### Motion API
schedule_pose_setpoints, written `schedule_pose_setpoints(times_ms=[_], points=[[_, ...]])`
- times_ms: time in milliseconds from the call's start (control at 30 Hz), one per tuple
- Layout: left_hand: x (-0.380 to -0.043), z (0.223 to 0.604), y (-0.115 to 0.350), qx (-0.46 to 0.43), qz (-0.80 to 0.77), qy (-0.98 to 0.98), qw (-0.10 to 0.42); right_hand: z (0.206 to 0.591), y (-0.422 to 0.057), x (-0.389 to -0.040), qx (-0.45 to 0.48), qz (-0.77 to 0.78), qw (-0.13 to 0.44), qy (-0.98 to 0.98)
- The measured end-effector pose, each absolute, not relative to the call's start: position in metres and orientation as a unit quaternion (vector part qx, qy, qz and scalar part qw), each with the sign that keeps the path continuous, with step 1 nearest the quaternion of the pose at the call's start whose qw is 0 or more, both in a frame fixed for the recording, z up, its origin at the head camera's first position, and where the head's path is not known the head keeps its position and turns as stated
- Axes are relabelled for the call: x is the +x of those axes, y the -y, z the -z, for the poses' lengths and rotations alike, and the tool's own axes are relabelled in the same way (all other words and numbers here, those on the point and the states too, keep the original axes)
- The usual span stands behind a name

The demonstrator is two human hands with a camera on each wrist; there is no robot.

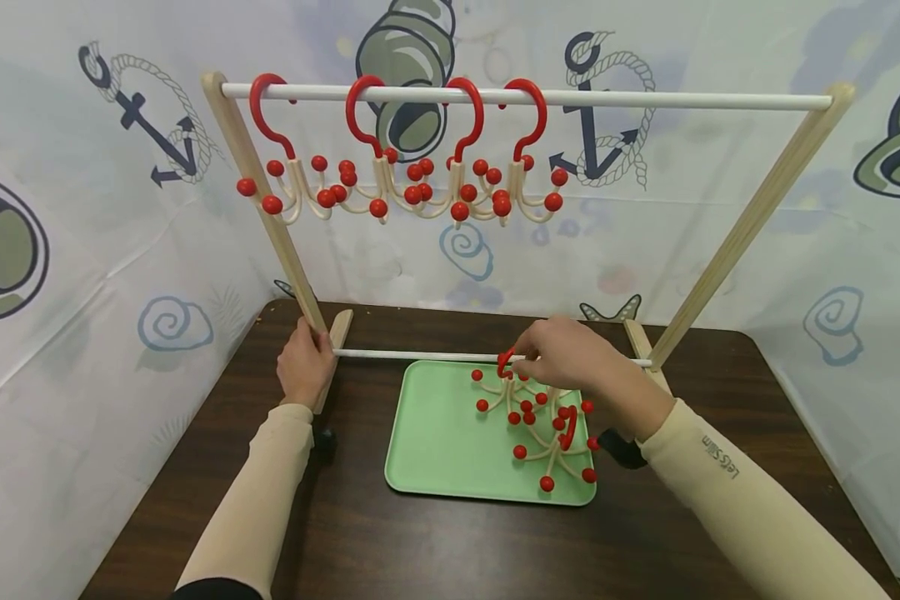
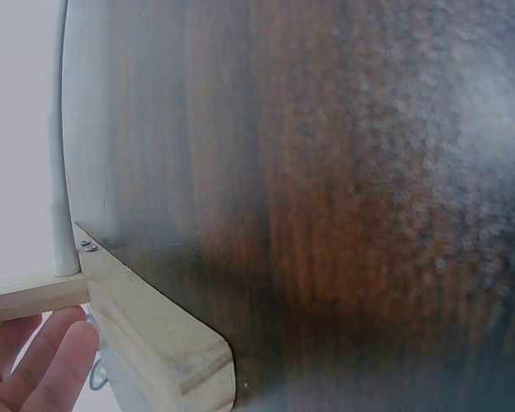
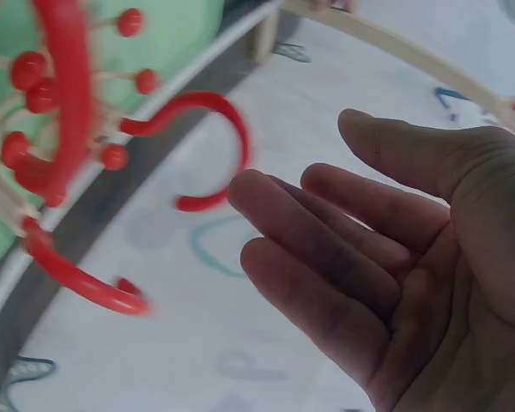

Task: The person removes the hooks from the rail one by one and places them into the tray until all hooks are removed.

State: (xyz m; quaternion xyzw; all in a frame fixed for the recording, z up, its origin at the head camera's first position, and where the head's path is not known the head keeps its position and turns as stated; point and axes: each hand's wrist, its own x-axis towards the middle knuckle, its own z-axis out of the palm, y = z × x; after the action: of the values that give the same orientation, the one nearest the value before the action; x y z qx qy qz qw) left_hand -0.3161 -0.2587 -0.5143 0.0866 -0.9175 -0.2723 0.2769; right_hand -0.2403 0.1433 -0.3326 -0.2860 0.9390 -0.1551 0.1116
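Note:
My left hand [image 1: 305, 364] grips the lower end of the left wooden post [image 1: 292, 267] of a rack. In the left wrist view its fingers [image 2: 64, 365] lie against the post. Over a green tray [image 1: 442, 442], my right hand [image 1: 566, 354] is beside the red hook [image 1: 504, 362] of a multi-arm hanger with red ball tips. The right wrist view shows this hand's fingers spread and loosely bent, fingertips close to a red hook [image 3: 240, 137] without curling round it. Three such hangers lie bunched at the tray's right side.
Several matching hangers [image 1: 543, 117] hang by red hooks from the white top bar [image 1: 682, 100], toward its left. A lower white bar [image 1: 390, 355] runs behind the tray. The right wooden post [image 1: 750, 225] leans outward. Everything stands on a dark wooden table [image 1: 360, 533] before a patterned cloth.

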Motion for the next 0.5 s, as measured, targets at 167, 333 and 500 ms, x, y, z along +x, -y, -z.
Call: schedule_pose_setpoints(times_ms=[167, 333, 500], points=[[-0.316, 0.515, 0.258, 0.088, 0.273, 0.918, 0.273, 0.297, -0.146, -0.230, -0.298, 0.162, 0.067, -0.938], [-0.315, 0.514, 0.258, 0.087, 0.272, 0.917, 0.278, 0.261, -0.151, -0.227, -0.300, 0.190, -0.074, -0.932], [-0.315, 0.513, 0.258, 0.085, 0.270, 0.917, 0.282, 0.237, -0.155, -0.235, -0.269, 0.234, -0.240, -0.903]])
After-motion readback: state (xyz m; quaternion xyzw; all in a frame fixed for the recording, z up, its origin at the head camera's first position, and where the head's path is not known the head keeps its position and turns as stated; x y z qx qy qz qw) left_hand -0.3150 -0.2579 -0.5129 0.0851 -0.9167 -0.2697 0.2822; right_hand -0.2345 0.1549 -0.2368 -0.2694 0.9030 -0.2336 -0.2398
